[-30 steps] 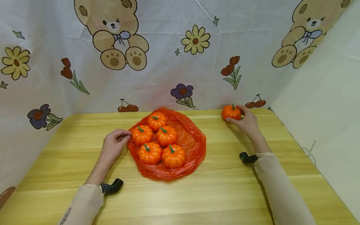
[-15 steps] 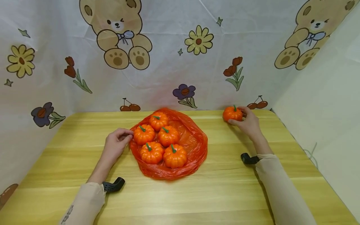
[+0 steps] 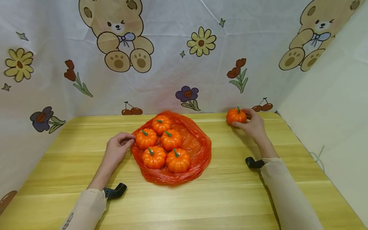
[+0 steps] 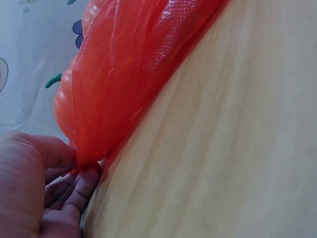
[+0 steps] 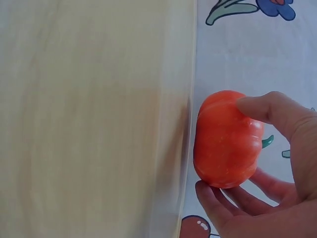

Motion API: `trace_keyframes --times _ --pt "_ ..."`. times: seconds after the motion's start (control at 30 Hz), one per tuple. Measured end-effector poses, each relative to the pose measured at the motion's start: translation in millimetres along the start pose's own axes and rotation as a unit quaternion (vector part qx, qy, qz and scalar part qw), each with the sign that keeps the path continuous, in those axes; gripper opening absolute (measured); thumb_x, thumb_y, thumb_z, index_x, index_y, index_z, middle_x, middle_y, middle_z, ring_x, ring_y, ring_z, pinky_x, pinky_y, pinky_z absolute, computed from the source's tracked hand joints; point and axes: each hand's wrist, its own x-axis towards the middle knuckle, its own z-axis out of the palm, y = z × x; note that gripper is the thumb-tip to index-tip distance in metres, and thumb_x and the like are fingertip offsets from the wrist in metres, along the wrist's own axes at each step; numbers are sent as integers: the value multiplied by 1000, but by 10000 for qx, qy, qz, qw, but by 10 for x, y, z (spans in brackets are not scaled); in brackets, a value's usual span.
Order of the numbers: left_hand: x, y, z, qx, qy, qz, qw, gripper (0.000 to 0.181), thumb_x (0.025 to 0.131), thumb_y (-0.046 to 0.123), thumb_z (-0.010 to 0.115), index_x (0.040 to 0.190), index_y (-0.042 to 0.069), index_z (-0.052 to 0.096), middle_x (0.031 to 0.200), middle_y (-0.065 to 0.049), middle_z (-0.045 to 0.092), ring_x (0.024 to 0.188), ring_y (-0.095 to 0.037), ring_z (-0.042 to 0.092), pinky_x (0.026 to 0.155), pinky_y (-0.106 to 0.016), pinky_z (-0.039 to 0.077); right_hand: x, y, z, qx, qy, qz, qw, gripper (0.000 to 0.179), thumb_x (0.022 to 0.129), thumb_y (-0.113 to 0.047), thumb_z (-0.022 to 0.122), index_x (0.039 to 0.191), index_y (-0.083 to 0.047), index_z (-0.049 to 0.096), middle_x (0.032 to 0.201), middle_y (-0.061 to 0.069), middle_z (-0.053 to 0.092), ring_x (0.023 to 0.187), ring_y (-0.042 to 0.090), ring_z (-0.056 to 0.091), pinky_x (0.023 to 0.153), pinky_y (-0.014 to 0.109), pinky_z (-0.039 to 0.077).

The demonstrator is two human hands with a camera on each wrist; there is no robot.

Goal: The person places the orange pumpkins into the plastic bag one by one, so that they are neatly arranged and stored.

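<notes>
A red plastic bag (image 3: 196, 153) lies spread on the table, its rim folded outward. Several small orange toy pumpkins with green stems sit grouped in its left part, one of them a front pumpkin (image 3: 178, 161). At the bag's left edge, my left hand (image 3: 116, 148) pinches the thin plastic; the left wrist view shows the bag (image 4: 119, 79) gathered between thumb and fingers. Near the table's back right, my right hand (image 3: 254, 126) grips another pumpkin (image 3: 236, 116), thumb and fingers on opposite sides of it (image 5: 228, 141). Whether this pumpkin touches the table, I cannot tell.
The wooden table (image 3: 184, 204) runs back to a hanging cloth (image 3: 161, 80) printed with bears and flowers. A pale wall (image 3: 330, 105) stands along the right side, with a thin cord (image 3: 317, 156) beside the table edge.
</notes>
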Motion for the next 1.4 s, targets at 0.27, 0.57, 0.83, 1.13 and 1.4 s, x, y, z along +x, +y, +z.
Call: trace_keyframes --times 0.27,0.57,0.83,1.13,1.4 --pt "7 -24 15 3 -7 9 10000 19 104 9 67 117 0 76 119 -18 70 95 -3 62 83 -7 51 -24 -119 27 252 -64 -278 9993 75 89 -23 87 149 0 50 151 29 53 136 46 54 111 58 49" --pt "25 -24 14 10 18 61 10000 18 103 8 67 117 0 75 119 -19 70 95 -3 62 83 -7 51 -34 -231 81 398 -243 -576 9972 71 89 -20 86 149 -1 51 148 27 56 139 42 53 112 56 48" --pt "17 -38 14 111 41 66 9999 18 103 8 67 117 -1 75 118 -19 70 94 0 61 82 -6 51 -29 -251 163 450 -403 -771 9952 70 89 -19 86 148 -2 52 146 25 58 136 40 55 111 55 50" --pt "0 -41 2 95 26 86 9999 19 103 9 67 117 1 76 118 -18 71 93 1 61 82 -7 51 -47 -332 250 495 -628 -910 9926 69 89 -16 84 149 -4 51 149 23 57 137 40 55 111 56 50" --pt "15 -20 1 119 15 163 9998 19 103 8 67 117 -1 75 118 -19 71 93 3 61 82 -6 50 -64 -435 294 577 -700 -1114 9896 69 89 -17 85 149 -5 52 148 22 58 137 39 56 110 56 51"
